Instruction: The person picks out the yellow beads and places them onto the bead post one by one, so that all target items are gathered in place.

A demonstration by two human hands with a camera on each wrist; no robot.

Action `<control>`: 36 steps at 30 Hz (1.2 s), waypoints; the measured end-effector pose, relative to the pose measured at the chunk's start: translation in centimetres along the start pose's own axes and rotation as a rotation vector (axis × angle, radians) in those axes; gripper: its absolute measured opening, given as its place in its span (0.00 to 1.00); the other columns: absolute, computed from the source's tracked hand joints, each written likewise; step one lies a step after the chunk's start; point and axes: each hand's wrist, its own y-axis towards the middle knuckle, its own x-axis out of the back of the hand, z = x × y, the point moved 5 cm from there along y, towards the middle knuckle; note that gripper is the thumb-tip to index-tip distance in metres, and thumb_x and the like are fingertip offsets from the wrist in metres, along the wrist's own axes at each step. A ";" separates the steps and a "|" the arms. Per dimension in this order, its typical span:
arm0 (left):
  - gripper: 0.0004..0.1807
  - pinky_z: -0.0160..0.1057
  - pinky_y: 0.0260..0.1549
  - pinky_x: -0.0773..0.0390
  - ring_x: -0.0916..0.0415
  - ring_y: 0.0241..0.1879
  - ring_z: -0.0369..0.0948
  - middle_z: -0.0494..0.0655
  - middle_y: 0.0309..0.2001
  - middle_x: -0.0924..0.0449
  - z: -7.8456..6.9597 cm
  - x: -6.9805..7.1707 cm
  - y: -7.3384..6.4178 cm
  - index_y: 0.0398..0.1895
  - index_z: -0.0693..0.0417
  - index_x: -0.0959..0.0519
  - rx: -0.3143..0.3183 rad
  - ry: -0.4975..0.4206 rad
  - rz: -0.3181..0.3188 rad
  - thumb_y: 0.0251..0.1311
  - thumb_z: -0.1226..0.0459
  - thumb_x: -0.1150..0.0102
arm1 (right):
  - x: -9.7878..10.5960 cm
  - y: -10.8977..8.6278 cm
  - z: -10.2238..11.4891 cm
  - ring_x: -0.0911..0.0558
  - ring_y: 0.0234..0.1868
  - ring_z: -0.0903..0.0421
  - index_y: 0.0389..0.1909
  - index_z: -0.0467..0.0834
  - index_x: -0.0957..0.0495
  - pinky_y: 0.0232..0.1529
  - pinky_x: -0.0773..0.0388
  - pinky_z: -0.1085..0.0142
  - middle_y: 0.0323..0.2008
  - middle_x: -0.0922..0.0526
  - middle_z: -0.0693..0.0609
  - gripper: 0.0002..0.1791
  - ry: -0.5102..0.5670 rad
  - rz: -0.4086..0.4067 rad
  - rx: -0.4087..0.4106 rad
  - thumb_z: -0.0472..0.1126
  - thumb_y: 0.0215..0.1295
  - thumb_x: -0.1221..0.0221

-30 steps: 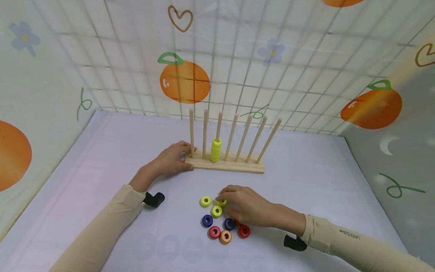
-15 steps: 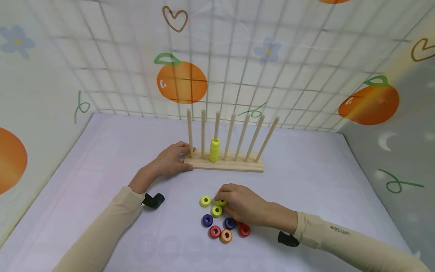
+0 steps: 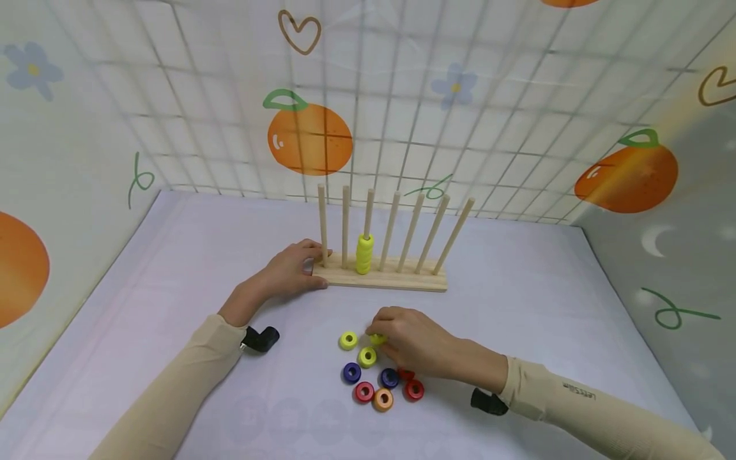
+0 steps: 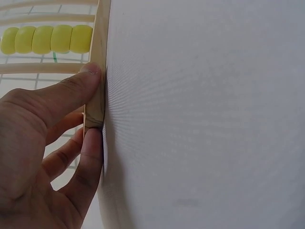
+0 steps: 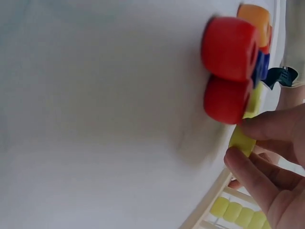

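My left hand (image 3: 290,271) grips the left end of a wooden peg rack (image 3: 391,279), thumb on the front edge and fingers behind, as the left wrist view also shows. Several yellow beads (image 4: 52,39) are stacked on the third peg from the left; the other pegs are bare. My right hand (image 3: 422,342) pinches a yellow bead (image 5: 242,141) between thumb and finger, close over the table. Two more yellow beads, one of them this ring-shaped bead (image 3: 347,340), lie just left of that hand.
In front of the rack lie blue beads (image 3: 352,373), red beads (image 3: 364,392) and an orange bead (image 3: 383,400), grouped beside and below my right hand. A printed cloth wall (image 3: 218,121) with grid lines stands behind the rack. The white tabletop (image 3: 276,396) surrounds everything.
My right hand has risen slightly with the yellow bead, which now looks tilted between the fingers. More of a red bead shows beneath the hand. The left hand stays on the rack.
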 end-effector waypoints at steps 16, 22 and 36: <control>0.37 0.58 0.64 0.34 0.36 0.67 0.56 0.57 0.66 0.30 -0.2 0.1 -0.1 0.67 0.59 0.26 0.004 -0.009 0.003 0.54 0.57 0.25 | 2.7 -0.5 0.6 0.18 0.42 0.59 0.48 0.41 0.14 0.44 0.19 0.68 0.43 0.16 0.52 0.16 -0.006 -0.020 -0.021 0.32 0.58 0.30; 0.37 0.58 0.64 0.34 0.36 0.67 0.56 0.56 0.65 0.30 0.0 0.0 0.0 0.67 0.59 0.26 0.000 -0.004 -0.005 0.55 0.57 0.25 | 3.9 -0.6 0.9 0.18 0.42 0.59 0.49 0.40 0.15 0.43 0.19 0.69 0.43 0.17 0.52 0.16 -0.044 -0.059 -0.002 0.32 0.59 0.31; 0.37 0.58 0.64 0.35 0.36 0.67 0.56 0.56 0.66 0.30 0.0 0.1 -0.1 0.67 0.58 0.26 0.010 -0.010 -0.003 0.55 0.57 0.25 | 6.4 0.0 1.7 0.17 0.43 0.58 0.49 0.42 0.15 0.41 0.19 0.70 0.45 0.17 0.52 0.16 -0.084 -0.112 0.029 0.31 0.60 0.33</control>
